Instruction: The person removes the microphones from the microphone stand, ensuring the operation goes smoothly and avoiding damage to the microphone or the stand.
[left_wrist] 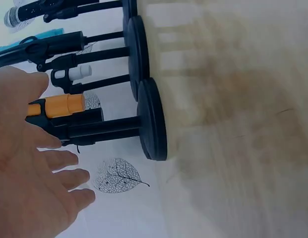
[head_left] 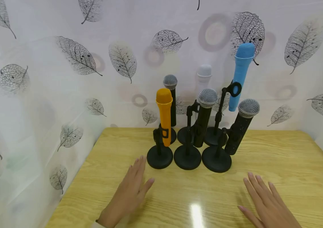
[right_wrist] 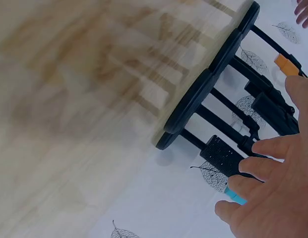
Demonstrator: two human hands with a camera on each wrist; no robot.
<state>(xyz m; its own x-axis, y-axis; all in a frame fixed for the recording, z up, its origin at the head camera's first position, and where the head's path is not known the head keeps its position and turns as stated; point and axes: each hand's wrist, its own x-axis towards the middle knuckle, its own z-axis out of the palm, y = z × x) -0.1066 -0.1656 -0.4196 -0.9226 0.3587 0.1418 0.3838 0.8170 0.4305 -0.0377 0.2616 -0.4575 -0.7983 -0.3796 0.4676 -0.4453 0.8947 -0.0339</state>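
Six microphones stand on round black stands in two rows, so several cluster at the table's middle. In front are an orange microphone [head_left: 165, 110], a black one with silver mesh [head_left: 204, 122] and a speckled black one [head_left: 239, 133]. Behind them rise a black microphone [head_left: 173, 107], a white one [head_left: 204, 76] partly hidden, and a blue one [head_left: 241, 72]. My left hand [head_left: 130, 188], fingers straight and thumb apart, is nearest the orange microphone's stand [head_left: 159, 157] without holding it. Off to the right, my right hand [head_left: 268, 202] has its fingers spread, holding nothing, nearest the speckled microphone's stand [head_left: 216, 160].
The stands rest on a light wood-grain table [head_left: 115, 145] with a bright reflection near its front. A pale sheet with leaf prints [head_left: 73, 57] hangs behind and along the sides.
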